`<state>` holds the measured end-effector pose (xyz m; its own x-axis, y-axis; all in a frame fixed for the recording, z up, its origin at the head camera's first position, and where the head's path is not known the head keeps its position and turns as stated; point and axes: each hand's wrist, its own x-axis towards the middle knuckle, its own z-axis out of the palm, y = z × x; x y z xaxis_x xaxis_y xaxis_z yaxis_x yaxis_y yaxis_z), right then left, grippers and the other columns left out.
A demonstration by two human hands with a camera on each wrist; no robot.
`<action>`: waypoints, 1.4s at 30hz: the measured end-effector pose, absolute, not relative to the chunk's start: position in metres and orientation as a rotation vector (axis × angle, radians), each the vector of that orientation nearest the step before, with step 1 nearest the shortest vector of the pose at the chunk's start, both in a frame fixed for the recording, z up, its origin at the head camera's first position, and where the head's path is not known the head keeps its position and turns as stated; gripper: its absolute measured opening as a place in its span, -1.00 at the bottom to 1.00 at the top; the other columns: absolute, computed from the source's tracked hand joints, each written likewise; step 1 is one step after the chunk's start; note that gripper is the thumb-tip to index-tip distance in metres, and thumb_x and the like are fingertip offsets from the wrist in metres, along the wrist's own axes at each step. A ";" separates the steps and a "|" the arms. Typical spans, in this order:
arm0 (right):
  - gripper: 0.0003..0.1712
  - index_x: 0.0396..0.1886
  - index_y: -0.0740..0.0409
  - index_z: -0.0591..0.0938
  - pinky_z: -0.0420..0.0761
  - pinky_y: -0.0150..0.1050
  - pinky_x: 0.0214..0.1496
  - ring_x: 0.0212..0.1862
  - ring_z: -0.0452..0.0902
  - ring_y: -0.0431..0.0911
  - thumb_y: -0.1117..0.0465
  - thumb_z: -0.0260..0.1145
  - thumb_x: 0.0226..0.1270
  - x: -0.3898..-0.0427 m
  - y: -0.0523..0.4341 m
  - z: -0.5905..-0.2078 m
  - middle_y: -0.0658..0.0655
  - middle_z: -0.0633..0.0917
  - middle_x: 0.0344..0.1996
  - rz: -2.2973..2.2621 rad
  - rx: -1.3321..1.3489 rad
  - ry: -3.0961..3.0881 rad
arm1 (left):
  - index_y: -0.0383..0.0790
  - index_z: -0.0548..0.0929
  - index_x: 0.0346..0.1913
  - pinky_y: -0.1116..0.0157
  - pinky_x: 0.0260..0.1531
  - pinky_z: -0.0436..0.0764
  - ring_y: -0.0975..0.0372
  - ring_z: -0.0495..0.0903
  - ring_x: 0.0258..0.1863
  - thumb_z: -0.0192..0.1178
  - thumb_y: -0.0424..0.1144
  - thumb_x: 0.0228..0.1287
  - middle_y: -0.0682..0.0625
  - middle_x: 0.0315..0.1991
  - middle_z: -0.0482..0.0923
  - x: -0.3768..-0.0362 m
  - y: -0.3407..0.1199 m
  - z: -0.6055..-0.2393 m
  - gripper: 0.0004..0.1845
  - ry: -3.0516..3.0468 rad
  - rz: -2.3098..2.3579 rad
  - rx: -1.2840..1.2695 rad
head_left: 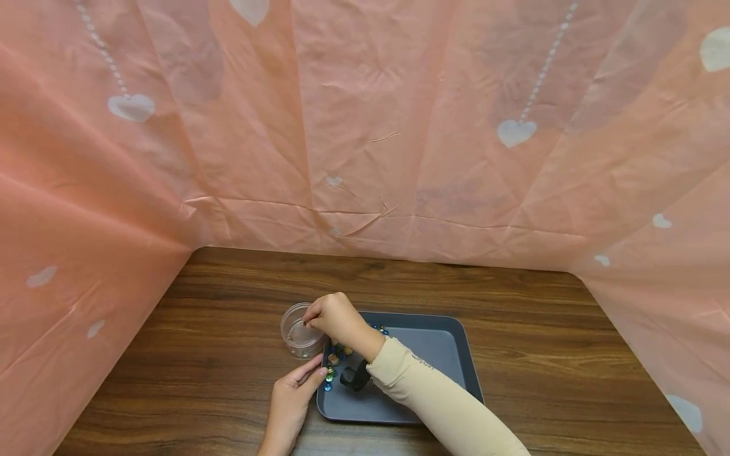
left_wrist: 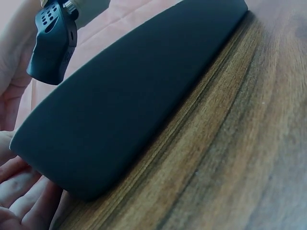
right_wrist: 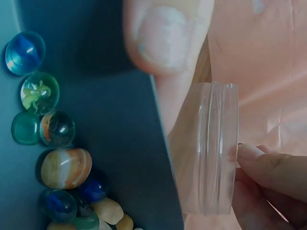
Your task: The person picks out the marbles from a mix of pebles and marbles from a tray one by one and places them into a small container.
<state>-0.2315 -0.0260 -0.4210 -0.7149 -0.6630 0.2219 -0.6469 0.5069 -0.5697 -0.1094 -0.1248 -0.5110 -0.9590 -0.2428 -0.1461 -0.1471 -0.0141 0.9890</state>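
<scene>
We see the right hand [head_left: 336,318] reaching left across a dark tray [head_left: 439,345], fingers bent over the rim of a clear jar [head_left: 299,332] that stands on the wooden table [head_left: 228,354] just left of the tray. In the right wrist view a fingertip [right_wrist: 252,153] touches the jar's rim [right_wrist: 218,148]; whether it pinches a stone we cannot tell. The left hand [head_left: 293,396] lies with straight fingers against the tray's left edge, released, grasping nothing. Glass marbles and stones [right_wrist: 48,139] lie heaped in the tray's left end, near the jar. A pink sheet with white hearts [head_left: 365,126] walls the table on three sides. The right forearm and its black wrist mount [head_left: 355,377] cover part of the heap. The thumb [right_wrist: 165,36] is blurred, and the left wrist view shows little beyond the tray's outer wall [left_wrist: 129,100].
</scene>
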 end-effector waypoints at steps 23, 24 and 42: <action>-0.89 -0.34 0.23 0.82 0.59 -0.51 -0.34 -0.32 0.65 -0.35 0.33 0.54 0.09 -0.214 0.032 -0.445 0.17 0.83 -0.34 -1.395 -0.673 2.341 | -0.37 0.67 0.11 0.58 -0.06 0.58 0.52 0.65 -0.09 0.32 -0.21 0.32 -0.23 0.08 0.68 -0.111 -0.124 -0.510 -0.61 -2.126 -2.119 0.403; -0.89 -0.35 0.25 0.82 0.59 -0.51 -0.33 -0.33 0.65 -0.35 0.35 0.54 0.08 -0.213 0.034 -0.448 0.19 0.83 -0.35 -1.395 -0.676 2.309 | -0.37 0.67 0.11 0.59 -0.06 0.58 0.53 0.64 -0.09 0.32 -0.21 0.32 -0.23 0.08 0.68 -0.111 -0.124 -0.511 -0.61 -2.129 -2.114 0.404; -0.88 -0.43 0.25 0.82 0.60 -0.49 -0.34 -0.42 0.63 -0.37 0.37 0.59 -0.03 -0.212 0.033 -0.465 0.19 0.82 -0.43 -1.236 -0.783 2.094 | -0.37 0.67 0.11 0.61 -0.06 0.57 0.56 0.62 -0.08 0.32 -0.21 0.32 -0.22 0.09 0.67 -0.111 -0.123 -0.511 -0.61 -2.102 -2.135 0.404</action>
